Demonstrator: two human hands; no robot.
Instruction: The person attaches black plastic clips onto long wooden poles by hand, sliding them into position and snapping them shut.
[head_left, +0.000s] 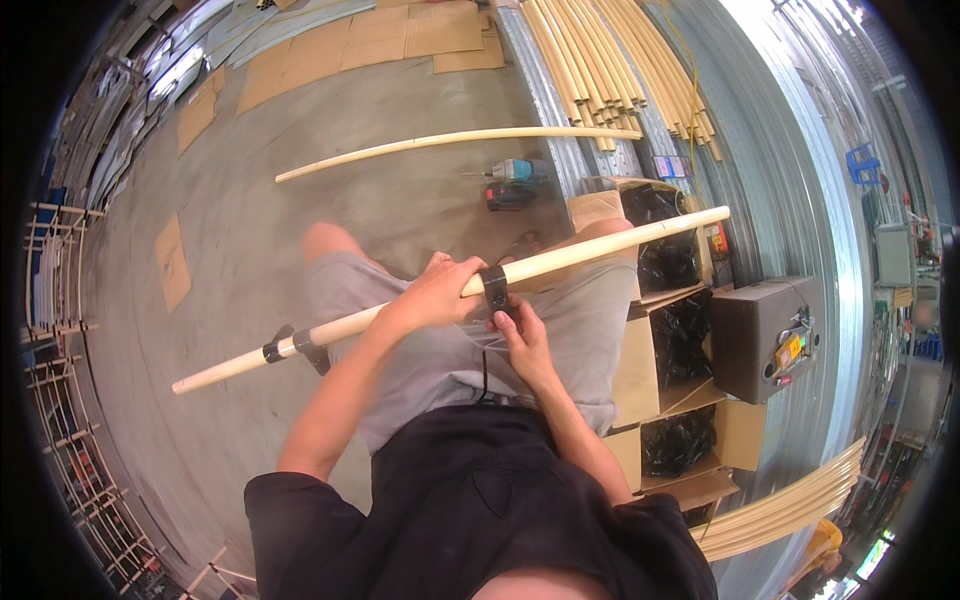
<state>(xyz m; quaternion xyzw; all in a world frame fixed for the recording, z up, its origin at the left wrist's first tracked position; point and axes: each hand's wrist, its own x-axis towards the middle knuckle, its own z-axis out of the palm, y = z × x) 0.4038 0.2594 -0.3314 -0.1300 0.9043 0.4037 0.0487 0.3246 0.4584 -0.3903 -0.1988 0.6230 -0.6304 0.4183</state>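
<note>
A long cream-coloured pipe (590,250) lies slantwise across my lap, its right end higher in the picture. My left hand (438,292) is closed around the pipe just left of a black clamp-like fitting (496,288). That fitting wraps the pipe near its middle and hangs down below it. My right hand (522,338) pinches the lower part of this fitting with thumb and fingers. Toward the pipe's left end sit another black fitting (277,346) and a dark piece (312,352) close beside it.
A cordless drill (515,172) rests on the floor ahead, near a loose pipe (440,141). Open cartons (635,375) of black fittings stand along my right, beside a grey box (745,345) with small items on it. Bundled pipes (590,60) lie far right; cardboard sheets (350,45) cover floor ahead.
</note>
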